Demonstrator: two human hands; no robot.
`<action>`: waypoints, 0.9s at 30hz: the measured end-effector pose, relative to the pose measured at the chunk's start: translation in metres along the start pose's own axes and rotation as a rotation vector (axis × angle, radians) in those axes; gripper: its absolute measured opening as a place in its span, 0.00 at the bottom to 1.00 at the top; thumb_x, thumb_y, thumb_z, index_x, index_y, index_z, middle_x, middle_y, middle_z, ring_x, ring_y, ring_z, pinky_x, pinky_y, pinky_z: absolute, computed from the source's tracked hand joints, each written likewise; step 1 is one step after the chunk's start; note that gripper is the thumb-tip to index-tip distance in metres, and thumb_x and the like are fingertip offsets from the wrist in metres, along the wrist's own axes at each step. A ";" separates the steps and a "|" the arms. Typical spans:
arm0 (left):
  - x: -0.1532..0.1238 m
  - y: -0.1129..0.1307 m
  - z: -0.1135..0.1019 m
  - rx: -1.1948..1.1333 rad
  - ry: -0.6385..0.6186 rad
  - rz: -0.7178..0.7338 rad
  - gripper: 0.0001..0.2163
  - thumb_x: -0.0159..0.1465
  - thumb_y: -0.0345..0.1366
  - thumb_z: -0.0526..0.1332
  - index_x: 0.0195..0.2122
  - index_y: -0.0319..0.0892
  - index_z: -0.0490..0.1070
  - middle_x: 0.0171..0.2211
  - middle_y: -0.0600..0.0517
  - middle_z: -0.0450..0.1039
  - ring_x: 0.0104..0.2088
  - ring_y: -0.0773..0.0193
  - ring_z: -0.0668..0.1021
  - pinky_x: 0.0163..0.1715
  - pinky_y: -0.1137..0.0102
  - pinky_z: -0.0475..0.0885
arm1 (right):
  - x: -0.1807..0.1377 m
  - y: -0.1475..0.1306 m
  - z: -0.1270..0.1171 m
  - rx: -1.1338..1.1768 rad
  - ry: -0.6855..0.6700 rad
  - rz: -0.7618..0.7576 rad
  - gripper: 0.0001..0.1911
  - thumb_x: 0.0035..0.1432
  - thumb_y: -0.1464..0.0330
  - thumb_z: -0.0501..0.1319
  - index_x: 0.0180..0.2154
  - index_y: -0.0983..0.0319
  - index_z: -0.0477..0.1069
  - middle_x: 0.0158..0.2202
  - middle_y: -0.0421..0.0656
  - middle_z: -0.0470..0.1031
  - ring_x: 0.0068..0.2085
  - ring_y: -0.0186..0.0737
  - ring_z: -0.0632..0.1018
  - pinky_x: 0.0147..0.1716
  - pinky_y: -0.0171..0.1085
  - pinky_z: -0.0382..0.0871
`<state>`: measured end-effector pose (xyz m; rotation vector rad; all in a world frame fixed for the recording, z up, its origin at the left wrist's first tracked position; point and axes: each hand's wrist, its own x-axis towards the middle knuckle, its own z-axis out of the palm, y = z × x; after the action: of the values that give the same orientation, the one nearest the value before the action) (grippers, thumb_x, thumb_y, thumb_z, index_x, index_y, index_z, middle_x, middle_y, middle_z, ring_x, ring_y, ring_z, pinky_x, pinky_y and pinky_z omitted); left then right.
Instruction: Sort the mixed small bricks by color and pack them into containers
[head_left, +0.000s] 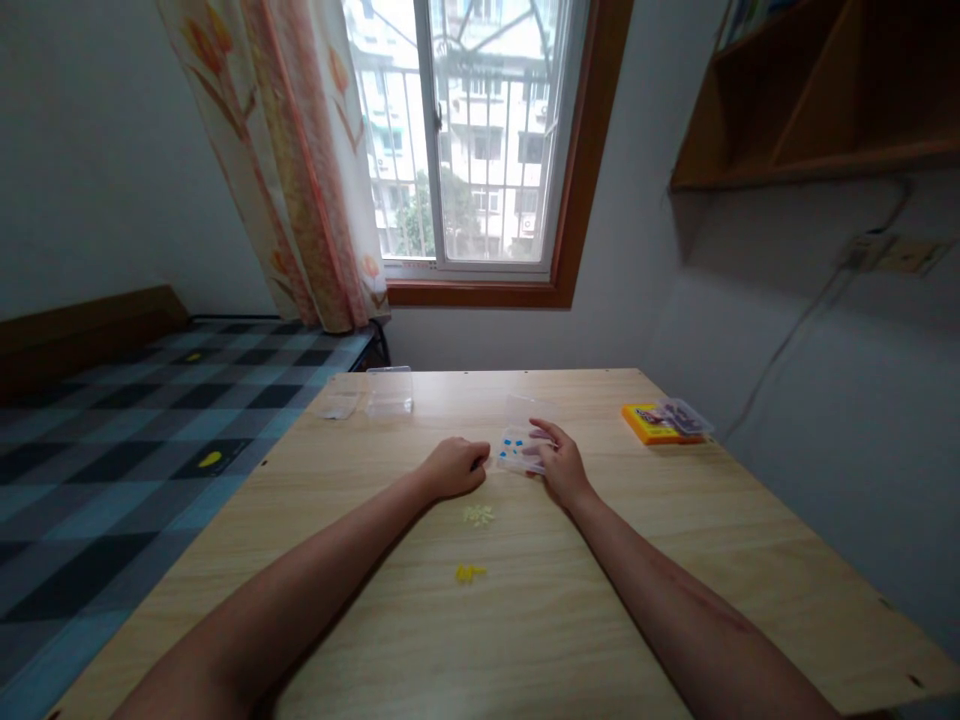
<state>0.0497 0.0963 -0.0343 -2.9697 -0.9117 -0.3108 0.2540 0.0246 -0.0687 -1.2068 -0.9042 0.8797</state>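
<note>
Both my arms reach over a wooden table [525, 620]. My right hand [561, 462] has its fingers closed on the right edge of a small clear plastic box [514, 450] that holds blue bits. My left hand [454, 466] rests on the table just left of that box, fingers curled into a loose fist; what it holds, if anything, is hidden. Nearer to me lie a pale yellow cluster of small pieces [478, 515] and a bright yellow piece [469, 573].
Clear plastic boxes [388, 390] stand at the table's far left. A yellow-orange box under a clear case [663, 421] sits at the far right edge. A bed with a checked cover [112, 450] adjoins the left side. Window, curtain and wall shelf lie beyond.
</note>
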 end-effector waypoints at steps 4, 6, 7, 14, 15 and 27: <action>-0.001 0.002 -0.002 -0.006 0.020 -0.011 0.04 0.57 0.30 0.56 0.27 0.43 0.68 0.23 0.52 0.72 0.27 0.60 0.75 0.29 0.69 0.61 | -0.001 -0.002 0.001 -0.013 0.001 0.005 0.31 0.43 0.69 0.54 0.53 0.58 0.72 0.50 0.47 0.69 0.36 0.40 0.80 0.18 0.31 0.75; -0.002 0.002 -0.001 -0.021 0.038 -0.009 0.04 0.57 0.30 0.56 0.27 0.44 0.68 0.23 0.52 0.72 0.27 0.61 0.74 0.28 0.69 0.61 | -0.001 -0.003 0.001 -0.020 0.004 0.005 0.31 0.43 0.70 0.54 0.53 0.58 0.72 0.50 0.47 0.70 0.35 0.38 0.80 0.18 0.30 0.74; -0.003 0.001 -0.001 -0.032 0.050 -0.007 0.04 0.57 0.30 0.56 0.27 0.44 0.67 0.23 0.52 0.71 0.27 0.61 0.74 0.28 0.69 0.61 | -0.002 -0.004 0.002 -0.021 0.007 0.005 0.31 0.43 0.70 0.54 0.52 0.58 0.72 0.50 0.47 0.70 0.35 0.38 0.80 0.19 0.29 0.74; 0.007 0.002 -0.010 -0.174 0.200 -0.029 0.03 0.55 0.29 0.55 0.27 0.43 0.65 0.21 0.56 0.67 0.23 0.65 0.70 0.26 0.72 0.61 | -0.004 -0.004 0.002 -0.035 -0.004 -0.013 0.30 0.44 0.69 0.54 0.52 0.57 0.73 0.49 0.46 0.70 0.36 0.39 0.80 0.19 0.30 0.75; 0.012 0.004 -0.014 -0.187 0.219 -0.024 0.03 0.55 0.29 0.55 0.27 0.43 0.66 0.20 0.56 0.67 0.23 0.66 0.69 0.26 0.72 0.60 | -0.003 -0.003 0.002 -0.042 -0.009 -0.017 0.30 0.44 0.69 0.54 0.51 0.57 0.73 0.49 0.46 0.70 0.36 0.39 0.80 0.19 0.30 0.75; 0.075 0.054 -0.028 -0.099 0.070 0.162 0.07 0.61 0.33 0.58 0.39 0.43 0.73 0.32 0.50 0.77 0.32 0.59 0.77 0.31 0.71 0.66 | -0.006 -0.007 0.004 0.165 -0.095 0.027 0.24 0.44 0.67 0.58 0.46 0.61 0.71 0.42 0.43 0.75 0.32 0.35 0.77 0.24 0.33 0.78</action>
<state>0.1352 0.0912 0.0094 -3.0749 -0.6627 -0.4647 0.2486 0.0199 -0.0622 -1.0443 -0.8749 1.0208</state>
